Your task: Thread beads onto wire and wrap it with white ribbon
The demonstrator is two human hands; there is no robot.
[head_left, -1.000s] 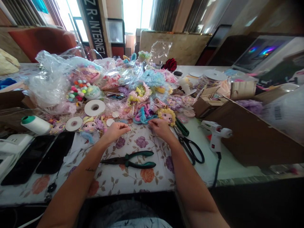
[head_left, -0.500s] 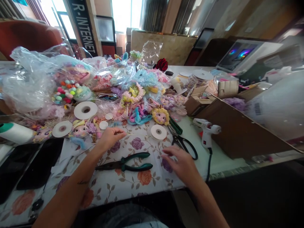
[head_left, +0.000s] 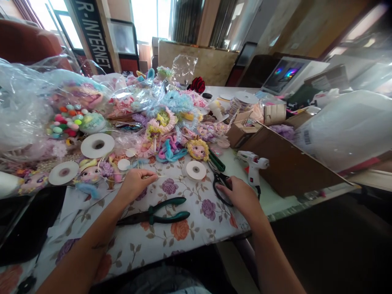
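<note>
My left hand [head_left: 139,179] is closed in a pinch on the end of a thin pale ribbon [head_left: 165,176]. The ribbon stretches right toward a white spool [head_left: 196,170] lying flat on the flowered cloth. My right hand [head_left: 240,194] has its fingers around the black handles of a pair of scissors [head_left: 221,179], which still rest on the table with the blades pointing away. Between my forearms lie long-nose pliers [head_left: 153,214] with dark green handles. A doll-face piece with yellow trim [head_left: 197,150] sits just beyond the spool.
A white glue gun [head_left: 253,165] stands right of the scissors, beside a cardboard box [head_left: 294,163]. Craft pieces and clear plastic bags [head_left: 24,102] are heaped across the back. More ribbon spools [head_left: 97,145] lie left, near a dark phone-like slab [head_left: 36,220].
My right hand has moved right and forward from above the cloth and taken hold of the scissors' handles. My left hand keeps its pinch on the ribbon. The view has shifted slightly right.
</note>
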